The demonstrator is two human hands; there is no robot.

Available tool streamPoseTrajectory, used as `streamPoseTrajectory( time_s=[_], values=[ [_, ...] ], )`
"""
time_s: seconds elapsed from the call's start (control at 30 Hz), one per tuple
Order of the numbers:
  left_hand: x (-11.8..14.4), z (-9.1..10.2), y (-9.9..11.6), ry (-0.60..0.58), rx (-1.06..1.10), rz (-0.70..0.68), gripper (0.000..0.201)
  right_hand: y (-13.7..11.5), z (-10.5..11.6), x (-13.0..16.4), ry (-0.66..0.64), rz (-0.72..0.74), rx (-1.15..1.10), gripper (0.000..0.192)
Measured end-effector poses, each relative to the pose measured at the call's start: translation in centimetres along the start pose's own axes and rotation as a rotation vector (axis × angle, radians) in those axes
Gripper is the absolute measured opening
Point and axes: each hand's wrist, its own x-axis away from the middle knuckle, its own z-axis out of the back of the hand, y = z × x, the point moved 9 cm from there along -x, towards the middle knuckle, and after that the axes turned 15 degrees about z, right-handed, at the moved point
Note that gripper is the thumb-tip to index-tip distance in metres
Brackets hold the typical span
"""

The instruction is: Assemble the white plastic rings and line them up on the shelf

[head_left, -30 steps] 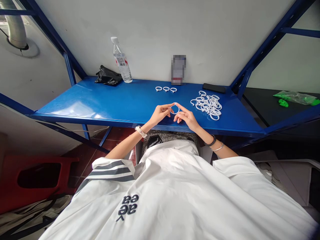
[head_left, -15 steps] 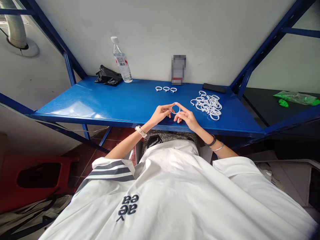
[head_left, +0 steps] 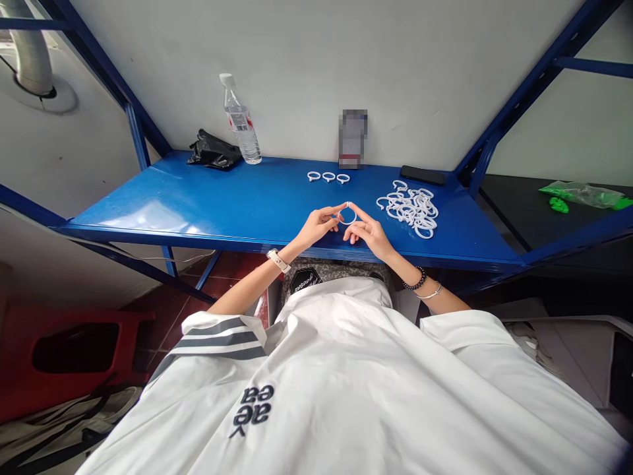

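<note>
This looks like a small workshop. A shiny blue metal shelf table (head_left: 208, 204) sits in a blue steel rack against a plain white wall. On the table lies a heap of white plastic rings (head_left: 409, 207), with three more white rings in a row (head_left: 328, 177) to its left.

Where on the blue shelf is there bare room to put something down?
The shelf is bare on its left half, between the bottle and the left hand. It is crowded on the right, around the ring pile and phone.
</note>
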Motion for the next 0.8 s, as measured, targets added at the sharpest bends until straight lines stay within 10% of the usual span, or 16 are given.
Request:
streamPoseTrajectory(
  time_s=[0.8],
  values=[
    [-0.1,-0.18,-0.08,-0.008,0.012,-0.004,0.049,0.54,0.83,-0.22,0.05,0.041,0.081,0.064]
  ],
)
